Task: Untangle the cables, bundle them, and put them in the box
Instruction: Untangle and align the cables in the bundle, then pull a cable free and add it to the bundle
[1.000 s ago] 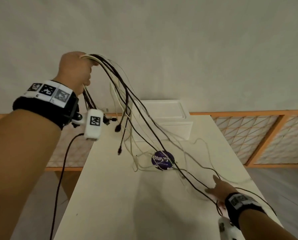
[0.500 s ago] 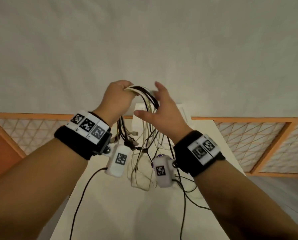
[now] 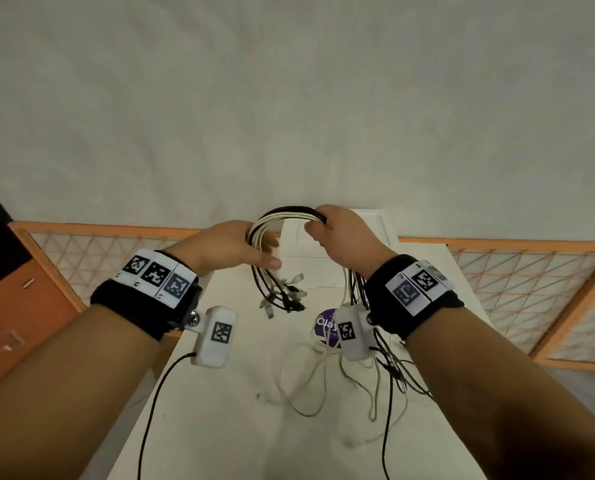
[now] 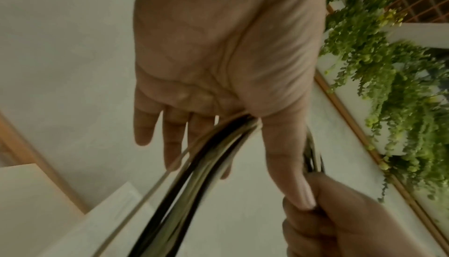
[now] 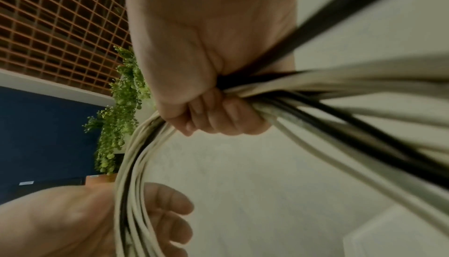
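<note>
Head view: both hands are raised above the tabletop (image 3: 220,427) and share one bundle of white and black cables (image 3: 285,214), which arches between them. The right hand (image 3: 341,237) is clenched round the bundle at the right end of the arch; the left hand (image 3: 227,247) has the cables running between thumb and palm, its fingers extended and relaxed rather than curled. Below the left hand the short cable ends hang free, their connectors (image 3: 285,296) clustered in the air. Below the right hand the longer lengths fall to the tabletop, where loose white and black loops (image 3: 358,386) lie spread near a round purple object (image 3: 325,327), partly hidden by the wrist camera. A white box (image 3: 375,223) stands at the far end of the tabletop, behind the hands; no cable is in it.

Left wrist view: the cables (image 4: 194,165) pass out from the crook of the thumb across the open left hand (image 4: 218,59), whose fingers (image 4: 172,142) are straight; the thumb tip meets the fist of the right hand (image 4: 340,222).

Right wrist view: the right hand (image 5: 213,88) grips the strands (image 5: 316,88) tightly with all fingers curled; the arch of cable descends across the left hand (image 5: 85,222) at lower left.
</note>
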A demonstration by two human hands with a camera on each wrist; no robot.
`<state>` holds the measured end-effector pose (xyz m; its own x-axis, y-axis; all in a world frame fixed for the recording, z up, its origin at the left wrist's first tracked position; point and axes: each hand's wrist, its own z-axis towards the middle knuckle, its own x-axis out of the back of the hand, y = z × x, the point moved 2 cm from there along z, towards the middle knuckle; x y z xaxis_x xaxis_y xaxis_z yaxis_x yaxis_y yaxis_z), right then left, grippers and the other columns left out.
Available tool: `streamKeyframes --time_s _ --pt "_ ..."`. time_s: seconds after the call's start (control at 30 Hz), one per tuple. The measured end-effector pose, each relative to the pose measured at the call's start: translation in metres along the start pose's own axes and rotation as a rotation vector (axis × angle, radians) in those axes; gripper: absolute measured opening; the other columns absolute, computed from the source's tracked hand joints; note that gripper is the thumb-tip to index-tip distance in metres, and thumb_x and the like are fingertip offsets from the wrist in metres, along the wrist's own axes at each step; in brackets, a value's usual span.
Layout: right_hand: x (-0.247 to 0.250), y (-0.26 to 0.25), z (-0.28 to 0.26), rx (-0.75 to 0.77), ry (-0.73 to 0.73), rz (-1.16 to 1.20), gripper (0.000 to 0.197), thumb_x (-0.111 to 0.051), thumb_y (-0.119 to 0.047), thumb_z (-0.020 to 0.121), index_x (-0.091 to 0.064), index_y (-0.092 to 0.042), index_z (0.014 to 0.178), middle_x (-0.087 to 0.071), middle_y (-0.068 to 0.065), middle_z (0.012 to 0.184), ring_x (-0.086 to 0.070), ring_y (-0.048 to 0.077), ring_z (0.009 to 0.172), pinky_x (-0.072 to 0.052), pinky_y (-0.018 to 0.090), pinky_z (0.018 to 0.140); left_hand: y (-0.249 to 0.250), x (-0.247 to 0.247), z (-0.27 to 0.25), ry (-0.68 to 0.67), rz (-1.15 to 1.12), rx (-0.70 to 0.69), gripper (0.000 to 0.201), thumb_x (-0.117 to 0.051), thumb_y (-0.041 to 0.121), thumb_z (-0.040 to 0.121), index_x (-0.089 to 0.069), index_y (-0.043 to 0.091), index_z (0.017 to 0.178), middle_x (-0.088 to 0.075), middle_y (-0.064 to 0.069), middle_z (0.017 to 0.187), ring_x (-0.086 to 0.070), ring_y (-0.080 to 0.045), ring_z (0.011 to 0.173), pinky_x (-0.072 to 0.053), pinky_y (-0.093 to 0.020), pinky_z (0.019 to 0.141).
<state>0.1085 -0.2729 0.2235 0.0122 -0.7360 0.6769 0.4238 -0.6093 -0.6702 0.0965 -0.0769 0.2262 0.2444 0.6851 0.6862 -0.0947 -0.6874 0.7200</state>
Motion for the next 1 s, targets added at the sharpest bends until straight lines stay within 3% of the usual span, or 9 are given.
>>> streamKeyframes --time_s 0.1,0.2,0.3,0.4,0.5,0.57,0.67,0.77,1.0 --pt "0.003 -0.002 -0.002 0.012 -0.006 -0.094 0.02 -0.048 -0.019 0.092 -0.056 -0.002 0.085 -0.052 0.005 0.068 -0.05 0.024 0.065 -0.035 0.033 0.058 0.021 0.005 -0.005 0.041 -0.025 -0.1 0.074 -0.089 0.04 0.05 -0.06 0.027 0.117 -0.068 0.011 0.111 -0.061 -0.009 0.11 -0.044 -0.033 0.101" --pt "-0.003 -0.01 -0.004 0.067 -0.045 -0.181 0.013 -0.049 -0.017 0.091 -0.056 -0.006 0.089 -0.053 0.001 0.07 -0.049 0.022 0.067 -0.034 0.032 0.058 0.054 -0.006 -0.004 0.152 0.328 -0.245 0.074 -0.082 0.019 0.067 -0.048 0.024 0.132 -0.058 0.011 0.12 -0.054 -0.009 0.11 -0.044 -0.029 0.094" --pt "-0.007 -0.014 -0.005 0.099 -0.068 -0.204 0.012 -0.047 -0.01 0.091 -0.057 -0.004 0.092 -0.056 0.005 0.075 -0.05 0.021 0.07 -0.035 0.031 0.062 0.071 -0.029 0.004 0.138 0.592 -0.315 0.056 -0.068 0.01 0.07 -0.05 0.021 0.122 -0.062 0.005 0.102 -0.059 -0.018 0.091 -0.05 -0.034 0.073" --pt "-0.004 -0.008 -0.009 0.014 -0.063 -0.094 0.02 -0.052 -0.013 0.086 -0.057 -0.004 0.103 -0.062 0.005 0.088 -0.057 0.019 0.076 -0.044 0.03 0.062 0.065 -0.034 0.014 0.124 0.57 -0.287 0.049 -0.069 0.009 0.073 -0.052 0.019 0.118 -0.06 0.006 0.09 -0.058 -0.019 0.084 -0.045 -0.031 0.066" --pt "-0.002 0.004 -0.021 -0.054 -0.063 0.104 0.036 -0.063 -0.01 0.078 -0.048 -0.014 0.11 -0.063 -0.001 0.088 -0.059 0.013 0.072 -0.042 0.025 0.059 0.056 -0.033 0.02 0.177 0.55 -0.248 0.027 -0.075 0.027 0.077 -0.064 0.015 0.099 -0.059 0.004 0.08 -0.06 -0.022 0.081 -0.042 -0.031 0.065" --pt "-0.006 0.018 -0.03 -0.059 -0.016 0.051 0.041 -0.064 -0.009 0.075 -0.046 -0.018 0.111 -0.064 -0.002 0.085 -0.061 0.014 0.073 -0.046 0.027 0.06 0.052 -0.028 0.021 0.24 0.462 -0.206 0.024 -0.076 0.036 0.077 -0.069 0.014 0.083 -0.063 -0.002 0.074 -0.058 -0.021 0.069 -0.042 -0.031 0.062" --pt "-0.02 0.05 -0.05 -0.14 0.114 0.04 0.021 -0.062 -0.015 0.077 -0.048 -0.019 0.093 -0.06 -0.002 0.075 -0.057 0.016 0.067 -0.048 0.032 0.061 0.053 -0.012 0.019 0.319 0.309 -0.207 0.024 -0.078 0.036 0.075 -0.067 0.015 0.072 -0.059 0.0 0.064 -0.05 -0.015 0.058 -0.037 -0.027 0.057" --pt "-0.04 0.088 -0.072 -0.258 0.183 0.108 0.014 -0.062 -0.018 0.08 -0.048 -0.021 0.08 -0.054 -0.005 0.065 -0.051 0.012 0.056 -0.041 0.022 0.051 0.055 0.008 0.018 0.404 0.264 -0.207 0.022 -0.076 0.034 0.077 -0.067 0.015 0.073 -0.056 0.0 0.063 -0.048 -0.015 0.058 -0.035 -0.027 0.056" --pt "-0.083 0.198 -0.155 -0.562 0.085 -0.06 0.02 -0.059 -0.021 0.082 -0.043 -0.024 0.071 -0.053 -0.005 0.063 -0.054 0.024 0.067 -0.042 0.032 0.059 0.037 0.059 0.025 0.548 0.126 -0.136 0.02 -0.075 0.023 0.081 -0.068 0.005 0.078 -0.051 -0.002 0.06 -0.043 -0.015 0.054 -0.032 -0.025 0.052"
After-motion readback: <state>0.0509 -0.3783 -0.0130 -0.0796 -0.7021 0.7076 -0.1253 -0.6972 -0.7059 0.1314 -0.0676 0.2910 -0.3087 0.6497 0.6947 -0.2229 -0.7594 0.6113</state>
